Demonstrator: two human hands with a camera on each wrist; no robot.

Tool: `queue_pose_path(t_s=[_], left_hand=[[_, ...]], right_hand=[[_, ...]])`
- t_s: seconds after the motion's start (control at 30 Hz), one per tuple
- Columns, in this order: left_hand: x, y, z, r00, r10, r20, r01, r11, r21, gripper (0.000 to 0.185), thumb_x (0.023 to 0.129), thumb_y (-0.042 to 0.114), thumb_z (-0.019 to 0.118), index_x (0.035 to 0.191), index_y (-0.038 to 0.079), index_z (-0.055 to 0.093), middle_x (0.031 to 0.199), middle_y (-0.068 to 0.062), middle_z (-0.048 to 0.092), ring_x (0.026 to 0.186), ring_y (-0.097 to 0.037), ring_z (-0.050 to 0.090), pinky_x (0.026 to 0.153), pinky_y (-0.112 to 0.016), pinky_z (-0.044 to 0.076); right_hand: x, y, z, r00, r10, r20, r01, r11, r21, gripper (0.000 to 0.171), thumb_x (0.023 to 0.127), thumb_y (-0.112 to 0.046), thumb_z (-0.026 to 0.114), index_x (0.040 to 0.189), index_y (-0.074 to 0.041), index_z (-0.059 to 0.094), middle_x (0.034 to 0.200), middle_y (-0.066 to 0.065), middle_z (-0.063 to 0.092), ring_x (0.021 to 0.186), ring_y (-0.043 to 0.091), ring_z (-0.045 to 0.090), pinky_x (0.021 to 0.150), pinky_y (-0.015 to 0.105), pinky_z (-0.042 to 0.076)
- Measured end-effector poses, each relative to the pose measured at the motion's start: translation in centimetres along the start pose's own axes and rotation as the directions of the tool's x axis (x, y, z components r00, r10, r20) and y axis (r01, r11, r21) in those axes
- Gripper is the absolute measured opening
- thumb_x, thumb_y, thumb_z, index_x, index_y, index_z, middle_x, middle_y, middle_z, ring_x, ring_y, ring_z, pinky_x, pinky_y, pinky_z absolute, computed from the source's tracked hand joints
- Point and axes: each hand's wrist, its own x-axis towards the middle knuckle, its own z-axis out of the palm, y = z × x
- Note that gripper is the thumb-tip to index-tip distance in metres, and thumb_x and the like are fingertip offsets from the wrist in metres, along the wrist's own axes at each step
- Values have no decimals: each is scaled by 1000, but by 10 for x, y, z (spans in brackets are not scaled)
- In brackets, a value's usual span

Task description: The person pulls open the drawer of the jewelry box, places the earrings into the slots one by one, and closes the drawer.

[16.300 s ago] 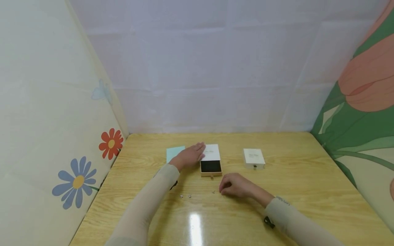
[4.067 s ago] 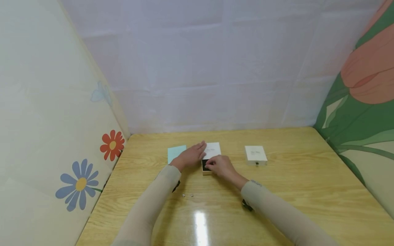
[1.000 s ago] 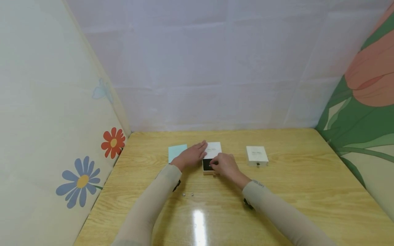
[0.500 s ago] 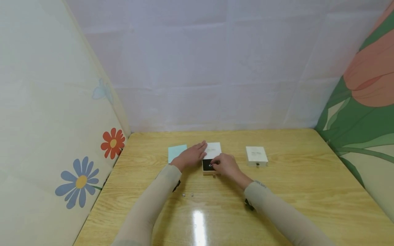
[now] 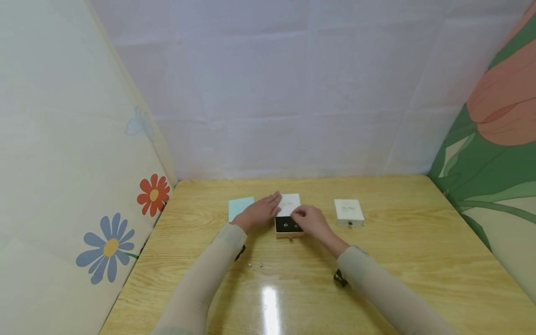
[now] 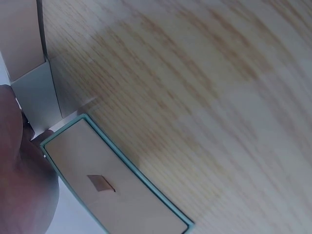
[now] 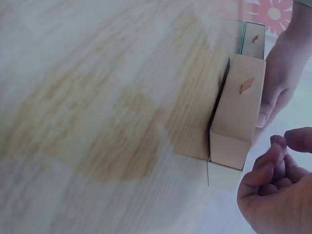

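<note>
A white jewelry box [image 5: 290, 203] has its black-lined drawer [image 5: 289, 234] pulled out toward the front. On the lining lie two small shiny pieces, seemingly earrings: one earring [image 5: 286, 225] at the middle left, another earring [image 5: 295, 226] near the right hand. My left hand [image 5: 261, 211] rests against the box's left side with fingers fairly straight. Over the drawer's right edge is my right hand [image 5: 311, 220]. In the right wrist view, this right hand [image 7: 275, 183] has curled fingers, thumb and index tips together, with nothing visible between them.
A light-blue box [image 5: 240, 207] stands left, partly behind the left hand. A second white box [image 5: 349, 211] with a small dark tab stands right. Two tiny shiny pieces, a left piece [image 5: 250, 265] and a right piece [image 5: 261, 265], lie on the wooden table [image 5: 402, 260].
The right hand has come off the drawer lining and shifted slightly right, uncovering the second earring. Earlier, small pieces beside the right hand lay on the table. The left hand has stayed in place.
</note>
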Motion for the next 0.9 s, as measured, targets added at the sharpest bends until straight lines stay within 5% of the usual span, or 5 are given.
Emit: queue_pose_path(t_s=[0.17, 0.27, 0.5, 0.9], left_hand=[[0, 0, 0, 1000, 2, -6, -2, 1000, -8, 58, 113, 37, 23, 163, 9, 13, 170, -8, 10, 156, -26, 17, 127, -38, 17], [0, 0, 0, 1000, -4, -5, 4, 1000, -20, 58, 113, 38, 23, 163, 10, 12, 170, -8, 9, 156, -25, 16, 127, -38, 17], [-1, 0, -1, 1000, 3, -12, -3, 999, -40, 58, 113, 37, 24, 163, 9, 14, 170, -9, 11, 155, -27, 18, 127, -39, 19], [-2, 1, -1, 1000, 0, -14, -1, 999, -38, 58, 113, 38, 25, 163, 9, 14, 170, -9, 11, 155, -26, 17, 127, -38, 18]], right_hand=[[-5, -2, -6, 998, 57, 2, -56, 988, 142, 26, 100, -25, 63, 110, -4, 74, 89, 8, 73, 76, 18, 67, 69, 33, 60], [-9, -4, -10, 995, 103, 11, -102, 955, 278, 29, 100, -24, 63, 112, 2, 72, 80, 8, 70, 65, 15, 64, 61, 27, 59], [-19, -6, -16, 983, 175, 58, -181, 859, 478, 34, 101, -23, 62, 112, 9, 69, 74, 7, 68, 59, 12, 62, 61, 29, 61], [-39, -5, -14, 952, 240, 192, -307, 750, 586, 35, 103, -22, 57, 113, 10, 67, 78, 9, 71, 62, 13, 63, 62, 26, 58]])
